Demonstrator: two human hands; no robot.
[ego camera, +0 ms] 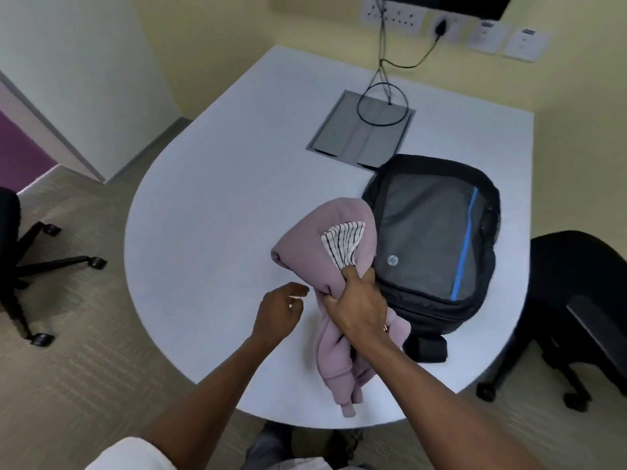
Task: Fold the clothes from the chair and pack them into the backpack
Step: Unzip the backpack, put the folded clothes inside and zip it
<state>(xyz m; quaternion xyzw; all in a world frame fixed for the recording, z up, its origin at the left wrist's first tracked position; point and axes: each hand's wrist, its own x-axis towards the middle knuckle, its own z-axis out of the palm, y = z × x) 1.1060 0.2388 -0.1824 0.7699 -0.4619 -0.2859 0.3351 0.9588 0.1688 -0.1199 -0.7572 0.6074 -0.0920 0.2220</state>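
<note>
Bunched mauve fleece garment, striped white fabric tucked inside, is clamped in the right hand over the round white table, just beside the flat black-and-grey backpack with blue stripe. Left hand is held loosely curled, holding nothing, probably kept free for spreading the bundle for folding

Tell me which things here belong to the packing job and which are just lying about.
Part of the job:
- mauve sweatshirt, gripped by the right hand
- striped garment tucked in its fold
- black backpack, lying flat on the table
- left hand, holding nothing

Just lying about:
- grey cable hatch with black cable
- office chairs at left and right
- wall sockets
</note>
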